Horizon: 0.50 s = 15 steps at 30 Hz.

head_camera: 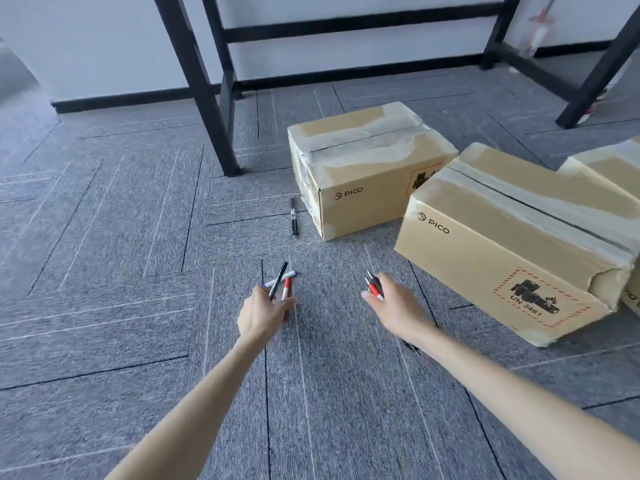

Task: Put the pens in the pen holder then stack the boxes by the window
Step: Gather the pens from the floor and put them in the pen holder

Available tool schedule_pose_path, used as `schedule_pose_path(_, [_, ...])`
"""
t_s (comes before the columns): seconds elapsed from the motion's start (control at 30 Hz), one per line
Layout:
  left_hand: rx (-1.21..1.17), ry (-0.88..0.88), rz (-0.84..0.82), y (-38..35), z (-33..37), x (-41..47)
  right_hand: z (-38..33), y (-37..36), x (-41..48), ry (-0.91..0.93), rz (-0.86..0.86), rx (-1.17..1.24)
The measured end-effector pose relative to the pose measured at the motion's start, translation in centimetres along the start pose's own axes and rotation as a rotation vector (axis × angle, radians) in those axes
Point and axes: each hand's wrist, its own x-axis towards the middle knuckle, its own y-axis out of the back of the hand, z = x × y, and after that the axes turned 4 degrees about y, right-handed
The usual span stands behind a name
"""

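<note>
My left hand [263, 311] grips three pens [281, 282] over the grey carpet: one black, one white with a blue tip, one red and white. My right hand [394, 303] is closed around two pens [374, 288], one red and one black, their tips pointing up and left. Another black pen [293, 216] lies on the floor ahead, beside the left face of the nearest-left cardboard box [367, 168]. A second taped cardboard box [512, 237] sits to the right of my right hand. Part of a third box [613, 168] shows at the right edge. No pen holder is in view.
Black metal table legs [204, 98] stand on the carpet behind the loose pen, with a crossbar along the white wall. More black frame legs [595, 81] stand at the back right. A plastic cup with a straw [538, 36] sits by the far wall.
</note>
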Motion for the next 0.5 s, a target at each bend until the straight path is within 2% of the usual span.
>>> schedule_pose_path(0.17, [0.03, -0.023, 0.005, -0.7, -0.6, 1.1, -0.2, -1.7, 1.4, 0.062, -0.036, -0.125])
schedule_pose_path(0.33, [-0.272, -0.024, -0.055, 0.5, -2.4, 1.5, -2.5, -4.1, 4.0, 0.116, -0.071, -0.197])
schedule_pose_path(0.5, [-0.454, -0.018, -0.05, 3.0, -5.1, 1.4, -5.9, -6.9, 7.7, 0.199, -0.05, -0.224])
